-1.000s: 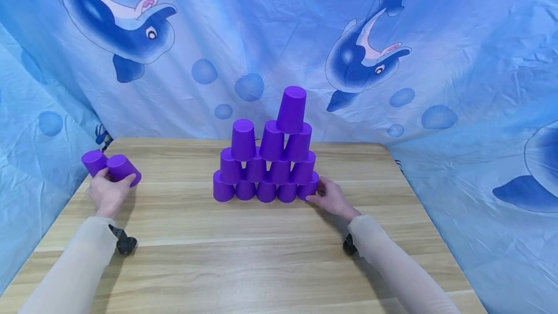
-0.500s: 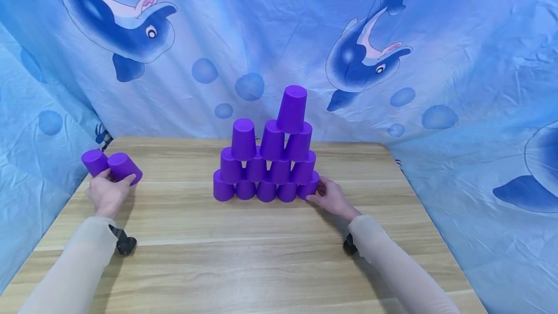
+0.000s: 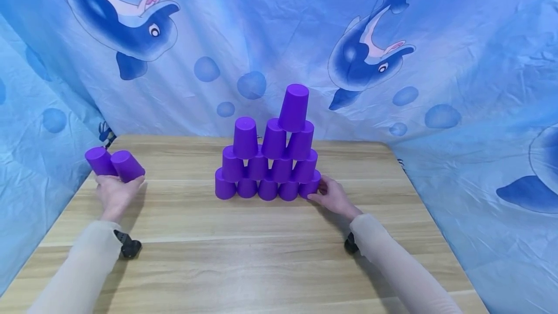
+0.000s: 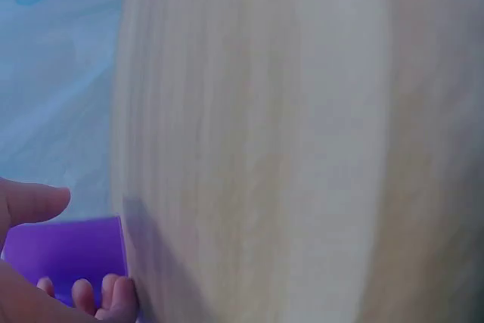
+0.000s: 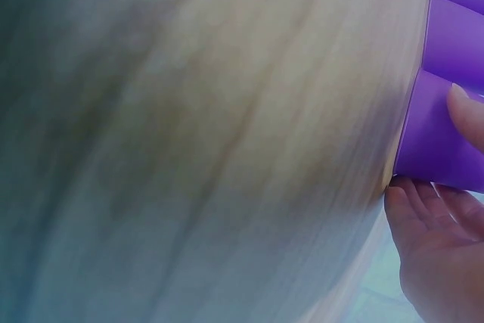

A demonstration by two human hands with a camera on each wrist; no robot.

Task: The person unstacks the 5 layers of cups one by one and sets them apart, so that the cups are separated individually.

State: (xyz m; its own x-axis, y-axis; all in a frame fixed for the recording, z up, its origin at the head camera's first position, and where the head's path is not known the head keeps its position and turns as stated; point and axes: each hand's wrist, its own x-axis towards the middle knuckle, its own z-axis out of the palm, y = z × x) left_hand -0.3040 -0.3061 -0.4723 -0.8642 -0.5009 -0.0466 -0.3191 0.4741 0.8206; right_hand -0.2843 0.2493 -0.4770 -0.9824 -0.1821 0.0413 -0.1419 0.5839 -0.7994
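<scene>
Purple cups, all mouth down, make up a stepped pyramid [image 3: 268,189] in the middle of the table. A lone top cup [image 3: 294,108] sits at its right. My right hand [image 3: 334,198] holds the end cup [image 5: 442,134] of the bottom row, thumb on the front and fingers at the far side. At the table's left edge are two more cups, a left one [image 3: 100,160] and a right one [image 3: 126,165]. My left hand [image 3: 115,193] is right at their near side. In the left wrist view its thumb [image 4: 38,200] stands apart from a cup [image 4: 68,251], fingertips by the rim.
The wooden table [image 3: 244,256] ends at the left close to the two cups. Blue curtains [image 3: 279,23] with dolphins hang behind and along both sides. Third in the pyramid's upper row, at its left, a cup [image 3: 245,137] stands beside a gap.
My left hand loosens its grip on the two cups, its thumb spreading to the right. The cups shift slightly. My right hand keeps its place, and the head view tilts a little.
</scene>
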